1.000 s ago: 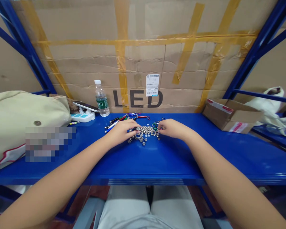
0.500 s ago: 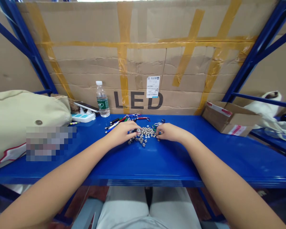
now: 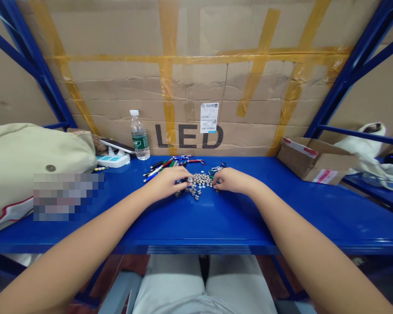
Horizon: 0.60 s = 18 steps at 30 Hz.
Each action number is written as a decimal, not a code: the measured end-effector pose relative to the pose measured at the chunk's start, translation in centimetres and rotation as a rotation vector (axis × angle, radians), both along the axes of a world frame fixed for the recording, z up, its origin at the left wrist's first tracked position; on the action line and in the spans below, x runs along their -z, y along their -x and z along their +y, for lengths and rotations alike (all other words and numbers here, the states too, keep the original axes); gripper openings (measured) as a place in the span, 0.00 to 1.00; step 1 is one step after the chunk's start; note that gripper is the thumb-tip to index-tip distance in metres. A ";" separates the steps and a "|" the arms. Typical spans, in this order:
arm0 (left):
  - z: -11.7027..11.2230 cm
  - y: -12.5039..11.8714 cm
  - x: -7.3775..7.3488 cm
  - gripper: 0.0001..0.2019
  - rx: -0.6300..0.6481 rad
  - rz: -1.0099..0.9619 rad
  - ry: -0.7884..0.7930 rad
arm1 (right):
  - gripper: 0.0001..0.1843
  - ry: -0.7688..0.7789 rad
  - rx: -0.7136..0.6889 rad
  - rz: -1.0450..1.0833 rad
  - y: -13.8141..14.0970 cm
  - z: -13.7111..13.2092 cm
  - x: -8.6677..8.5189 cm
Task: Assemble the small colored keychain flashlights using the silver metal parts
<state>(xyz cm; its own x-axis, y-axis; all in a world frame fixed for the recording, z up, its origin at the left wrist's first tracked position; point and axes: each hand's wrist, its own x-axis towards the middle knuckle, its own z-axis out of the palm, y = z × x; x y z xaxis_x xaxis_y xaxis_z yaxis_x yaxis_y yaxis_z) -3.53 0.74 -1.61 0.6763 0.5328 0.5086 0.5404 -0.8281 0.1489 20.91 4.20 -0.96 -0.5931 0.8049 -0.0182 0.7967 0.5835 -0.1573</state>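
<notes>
A pile of small round silver metal pieces (image 3: pixel 202 179) lies on the blue table between my two hands. My left hand (image 3: pixel 168 181) is at the pile's left side, thumb and fingers pinched on a small round piece (image 3: pixel 190 179) with a silver face and a dark edge. At the right side, my right hand (image 3: pixel 229 179) has its fingers bent down and drawn together against the edge of the pile. Whatever is between those fingertips is too small to make out. More silver pieces (image 3: pixel 196 197) are scattered in front of the pile.
Several pens (image 3: pixel 159 169) lie behind my left hand, and small clips with cord (image 3: pixel 218 168) behind my right. A water bottle (image 3: pixel 139 137), power strip (image 3: pixel 114 160) and cream bag (image 3: pixel 36 152) are to the left. An open cardboard box (image 3: pixel 314 159) stands right.
The view has shifted slightly. Both hands stay almost in place at the pile, my left still pinching the round piece.
</notes>
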 end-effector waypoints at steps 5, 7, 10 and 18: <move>0.1 0.0 0.1 0.09 0.006 0.001 0.013 | 0.09 -0.024 -0.044 -0.013 0.2 -0.2 0.0; 0.1 0.0 0.1 0.09 0.003 0.006 0.021 | 0.09 -0.045 -0.051 -0.029 0.3 -0.3 -0.1; 0.1 0.0 0.1 0.09 0.004 0.016 0.035 | 0.11 -0.086 -0.040 -0.056 0.4 -0.3 0.0; 0.0 -0.1 0.1 0.09 0.009 0.017 0.047 | 0.12 -0.149 0.002 -0.087 0.8 0.0 0.6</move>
<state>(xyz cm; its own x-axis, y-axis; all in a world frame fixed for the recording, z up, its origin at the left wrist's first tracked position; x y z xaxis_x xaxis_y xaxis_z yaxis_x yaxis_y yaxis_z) -3.45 0.72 -1.70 0.6895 0.5500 0.4713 0.5362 -0.8250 0.1784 20.14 4.21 -1.57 -0.5933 0.8034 0.0506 0.8045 0.5940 0.0005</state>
